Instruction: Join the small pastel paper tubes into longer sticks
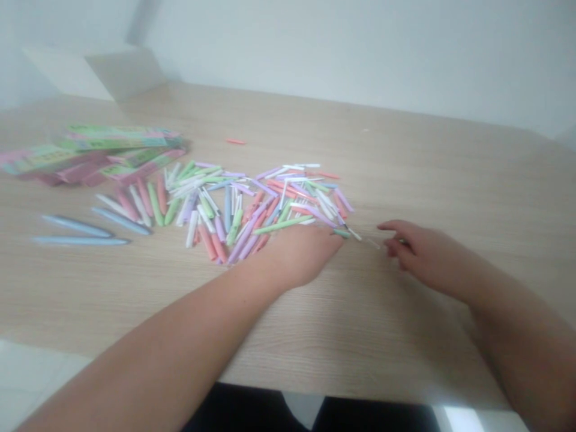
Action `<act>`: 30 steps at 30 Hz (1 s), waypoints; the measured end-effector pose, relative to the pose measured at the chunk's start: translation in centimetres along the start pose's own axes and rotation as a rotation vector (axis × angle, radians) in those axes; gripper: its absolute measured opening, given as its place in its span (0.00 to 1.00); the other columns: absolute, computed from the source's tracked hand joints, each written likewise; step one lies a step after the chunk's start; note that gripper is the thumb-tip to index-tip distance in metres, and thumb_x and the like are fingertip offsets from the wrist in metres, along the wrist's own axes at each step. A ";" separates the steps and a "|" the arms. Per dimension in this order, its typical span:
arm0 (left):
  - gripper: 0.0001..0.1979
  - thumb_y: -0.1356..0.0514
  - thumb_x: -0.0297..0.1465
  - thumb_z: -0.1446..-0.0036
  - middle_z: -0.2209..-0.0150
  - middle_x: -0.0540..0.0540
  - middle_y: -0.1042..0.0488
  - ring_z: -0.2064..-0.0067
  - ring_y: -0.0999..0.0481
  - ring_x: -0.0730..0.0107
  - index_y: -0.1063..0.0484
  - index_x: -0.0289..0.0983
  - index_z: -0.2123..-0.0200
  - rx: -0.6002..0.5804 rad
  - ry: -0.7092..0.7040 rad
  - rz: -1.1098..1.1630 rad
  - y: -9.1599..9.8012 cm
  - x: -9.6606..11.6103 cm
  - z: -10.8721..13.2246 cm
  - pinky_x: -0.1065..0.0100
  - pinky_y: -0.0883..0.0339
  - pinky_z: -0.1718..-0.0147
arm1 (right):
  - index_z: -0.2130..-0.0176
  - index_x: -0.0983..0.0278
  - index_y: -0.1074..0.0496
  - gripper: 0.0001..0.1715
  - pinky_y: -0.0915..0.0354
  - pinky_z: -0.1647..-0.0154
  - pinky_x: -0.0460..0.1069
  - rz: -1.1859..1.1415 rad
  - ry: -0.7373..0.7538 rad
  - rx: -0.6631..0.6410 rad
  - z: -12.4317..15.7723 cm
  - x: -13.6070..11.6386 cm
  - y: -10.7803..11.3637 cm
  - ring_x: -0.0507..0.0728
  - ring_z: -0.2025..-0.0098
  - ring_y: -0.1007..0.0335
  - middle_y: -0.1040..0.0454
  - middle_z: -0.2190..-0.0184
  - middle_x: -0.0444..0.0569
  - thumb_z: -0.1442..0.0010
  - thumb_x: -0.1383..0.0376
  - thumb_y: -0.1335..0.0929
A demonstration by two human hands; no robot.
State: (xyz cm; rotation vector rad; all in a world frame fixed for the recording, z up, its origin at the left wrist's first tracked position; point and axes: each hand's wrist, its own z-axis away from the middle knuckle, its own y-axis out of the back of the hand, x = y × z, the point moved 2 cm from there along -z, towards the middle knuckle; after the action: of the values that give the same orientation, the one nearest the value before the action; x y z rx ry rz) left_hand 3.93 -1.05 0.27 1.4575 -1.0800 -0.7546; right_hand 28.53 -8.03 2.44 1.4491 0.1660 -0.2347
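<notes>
A heap of pastel pen parts (pixel 247 234) in green, white, purple, coral and blue lies in front of me. My left hand (pixel 308 252) rests at its right edge, back up, fingers closed on a slim green pen piece (pixel 341 233). A thin white tip shows just beyond that piece. To the right, my right hand (pixel 416 252) hovers over the table with its index finger and thumb apart. Between the hands lies a thin pale piece (pixel 372 242), blurred, close to the right fingertips.
Several printed pink and green boxes (pixel 121 141) are stacked at the left. Blue pens (pixel 78 227) lie in front of them. A single coral piece (pixel 236 141) sits behind the heap. A white folded card or box (pixel 126 72) stands at the wall, back left.
</notes>
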 end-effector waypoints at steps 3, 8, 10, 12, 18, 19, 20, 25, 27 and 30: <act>0.12 0.49 0.28 0.31 0.56 0.45 0.24 0.55 0.22 0.61 0.26 0.38 0.55 -0.004 0.031 0.001 0.0 -0.1 -0.1 0.62 0.28 0.60 | 0.40 0.63 0.29 0.25 0.31 0.53 0.57 0.123 0.060 0.016 -0.3 -0.5 -0.6 0.66 0.53 0.21 0.18 0.52 0.57 0.30 0.59 0.40; 0.12 0.49 0.27 0.32 0.56 0.45 0.23 0.55 0.22 0.60 0.26 0.38 0.55 -0.009 0.057 0.010 0.3 0.1 -0.1 0.60 0.28 0.59 | 0.50 0.59 0.24 0.22 0.32 0.60 0.55 0.239 0.036 -0.047 -0.2 -1.5 -1.2 0.65 0.57 0.20 0.17 0.56 0.54 0.28 0.58 0.43; 0.11 0.49 0.28 0.32 0.57 0.45 0.23 0.55 0.22 0.59 0.26 0.38 0.56 -0.006 0.066 0.010 0.3 0.1 -0.1 0.59 0.28 0.59 | 0.56 0.59 0.24 0.21 0.35 0.65 0.54 0.314 0.021 -0.043 0.0 -2.0 -1.2 0.65 0.60 0.20 0.18 0.60 0.53 0.28 0.59 0.43; 0.11 0.49 0.28 0.32 0.57 0.45 0.23 0.55 0.22 0.59 0.26 0.38 0.57 -0.005 0.084 0.009 0.2 0.0 -0.1 0.59 0.28 0.59 | 0.61 0.59 0.26 0.17 0.38 0.69 0.53 0.390 0.027 -0.031 0.3 -2.4 -1.2 0.65 0.63 0.21 0.19 0.63 0.52 0.29 0.62 0.42; 0.09 0.47 0.29 0.32 0.57 0.42 0.23 0.54 0.22 0.57 0.26 0.35 0.57 0.048 0.116 0.035 0.8 0.1 -0.3 0.58 0.29 0.56 | 0.63 0.60 0.29 0.12 0.40 0.70 0.52 0.371 0.084 0.027 0.8 -3.3 -1.7 0.64 0.65 0.22 0.20 0.65 0.52 0.31 0.66 0.40; 0.10 0.46 0.31 0.32 0.56 0.42 0.23 0.54 0.23 0.57 0.26 0.35 0.56 0.082 0.116 0.064 1.0 0.2 -0.4 0.57 0.29 0.55 | 0.62 0.60 0.28 0.13 0.39 0.69 0.52 0.293 0.089 0.048 0.8 -3.5 -1.8 0.63 0.65 0.23 0.20 0.64 0.52 0.30 0.65 0.40; 0.10 0.45 0.33 0.32 0.56 0.42 0.23 0.53 0.23 0.57 0.26 0.36 0.55 0.123 0.121 0.114 1.2 0.4 -0.4 0.57 0.29 0.54 | 0.61 0.60 0.28 0.13 0.38 0.68 0.52 0.184 0.099 0.065 0.8 -3.7 -1.9 0.62 0.65 0.23 0.20 0.64 0.51 0.29 0.63 0.40; 0.12 0.43 0.38 0.32 0.60 0.48 0.21 0.59 0.23 0.66 0.24 0.41 0.52 0.262 0.189 0.575 1.3 1.3 -0.7 0.65 0.31 0.61 | 0.56 0.59 0.29 0.15 0.34 0.70 0.50 -0.458 0.116 0.072 0.7 -4.8 -2.8 0.55 0.72 0.28 0.25 0.72 0.43 0.28 0.55 0.40; 0.11 0.42 0.38 0.33 0.62 0.50 0.20 0.62 0.23 0.69 0.24 0.41 0.54 0.280 0.212 0.726 1.0 1.5 -0.8 0.67 0.32 0.64 | 0.54 0.59 0.29 0.15 0.34 0.71 0.50 -0.571 0.121 0.097 0.8 -5.0 -3.1 0.54 0.73 0.30 0.27 0.72 0.42 0.28 0.55 0.40; 0.09 0.41 0.36 0.35 0.63 0.50 0.21 0.63 0.24 0.69 0.22 0.40 0.57 0.305 0.230 0.778 0.6 1.3 -1.0 0.67 0.32 0.64 | 0.53 0.60 0.30 0.15 0.34 0.69 0.50 -0.615 0.152 0.120 0.8 -4.9 -3.5 0.54 0.72 0.31 0.28 0.73 0.42 0.27 0.55 0.40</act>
State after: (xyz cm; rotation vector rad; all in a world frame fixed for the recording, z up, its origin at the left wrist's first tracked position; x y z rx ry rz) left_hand 5.16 -1.85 1.21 1.1795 -1.4771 0.1293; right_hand 22.83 -8.94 0.38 1.5036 0.7350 -0.6426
